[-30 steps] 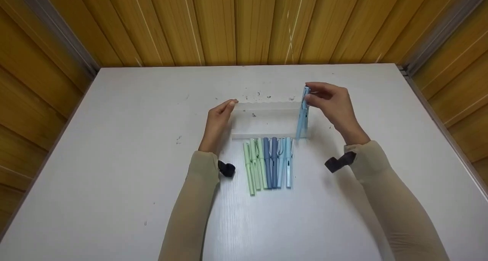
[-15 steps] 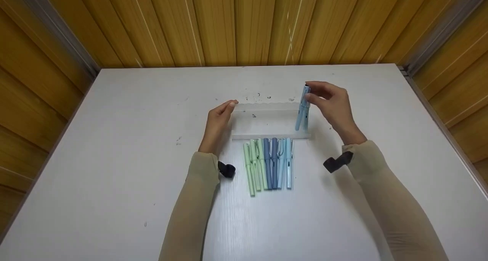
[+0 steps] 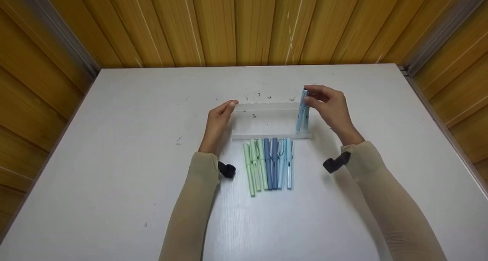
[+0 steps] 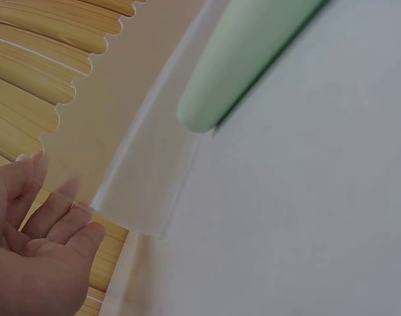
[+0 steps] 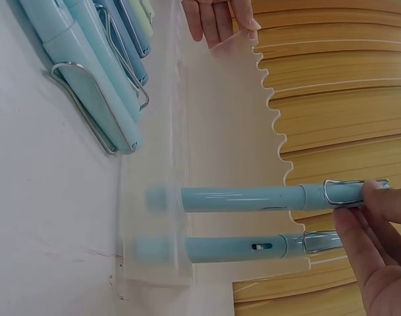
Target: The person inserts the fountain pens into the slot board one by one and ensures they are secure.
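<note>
A clear acrylic pen stand (image 3: 267,120) with a scalloped back stands mid-table. My right hand (image 3: 309,95) pinches the cap of a light blue pen (image 3: 302,114) that stands upright at the stand's right end. The right wrist view shows that pen (image 5: 253,197) beside a second light blue pen (image 5: 240,249), both with their lower ends in the stand (image 5: 160,217), and my fingertips (image 5: 368,214) at their clips. My left hand (image 3: 228,105) rests straight fingers against the stand's left end (image 4: 147,191); its palm (image 4: 49,224) holds nothing.
Several capped pens (image 3: 268,162), green, dark blue and light blue, lie side by side just in front of the stand. The white table (image 3: 114,158) is walled by wooden panels at the back and sides. Small dark specks mark the surface behind the stand.
The right hand has swung the light blue pen from a forward tilt to upright and set its lower end into the stand. The left hand has not moved.
</note>
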A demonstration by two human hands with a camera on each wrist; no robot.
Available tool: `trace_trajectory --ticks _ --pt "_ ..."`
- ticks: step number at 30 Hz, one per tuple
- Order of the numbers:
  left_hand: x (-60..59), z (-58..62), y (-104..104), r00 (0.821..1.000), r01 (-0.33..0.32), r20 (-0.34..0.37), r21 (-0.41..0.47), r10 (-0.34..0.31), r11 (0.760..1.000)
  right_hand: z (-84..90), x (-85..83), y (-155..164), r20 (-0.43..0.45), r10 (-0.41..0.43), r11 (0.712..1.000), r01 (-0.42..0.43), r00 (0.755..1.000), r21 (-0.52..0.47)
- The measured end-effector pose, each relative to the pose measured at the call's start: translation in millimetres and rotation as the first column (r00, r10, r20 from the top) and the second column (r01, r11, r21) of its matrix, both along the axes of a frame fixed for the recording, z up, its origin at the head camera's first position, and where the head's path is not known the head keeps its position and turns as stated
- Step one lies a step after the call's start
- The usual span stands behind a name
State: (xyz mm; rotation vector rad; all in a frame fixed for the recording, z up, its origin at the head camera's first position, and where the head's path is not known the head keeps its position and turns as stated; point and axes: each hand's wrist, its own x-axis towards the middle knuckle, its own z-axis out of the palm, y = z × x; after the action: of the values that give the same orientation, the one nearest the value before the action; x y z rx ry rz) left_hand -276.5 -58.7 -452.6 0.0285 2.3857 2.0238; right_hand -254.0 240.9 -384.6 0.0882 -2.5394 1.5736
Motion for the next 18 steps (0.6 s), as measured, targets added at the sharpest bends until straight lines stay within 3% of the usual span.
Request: trace_trajectory --ticks 7,18 --pt "-5.3 -4.0 1 1.0 0.015 -0.028 0.006 -0.015 1.0 -1.7 -2.4 2 0.02 0.002 1.0 -0.002 1.0 0.011" --pt "-7.9 -10.5 -4 0.997 0.034 -0.067 0.084 -0.029 0.996 -3.5 -3.0 -3 -0.017 0.046 0.992 -0.044 0.999 0.122"
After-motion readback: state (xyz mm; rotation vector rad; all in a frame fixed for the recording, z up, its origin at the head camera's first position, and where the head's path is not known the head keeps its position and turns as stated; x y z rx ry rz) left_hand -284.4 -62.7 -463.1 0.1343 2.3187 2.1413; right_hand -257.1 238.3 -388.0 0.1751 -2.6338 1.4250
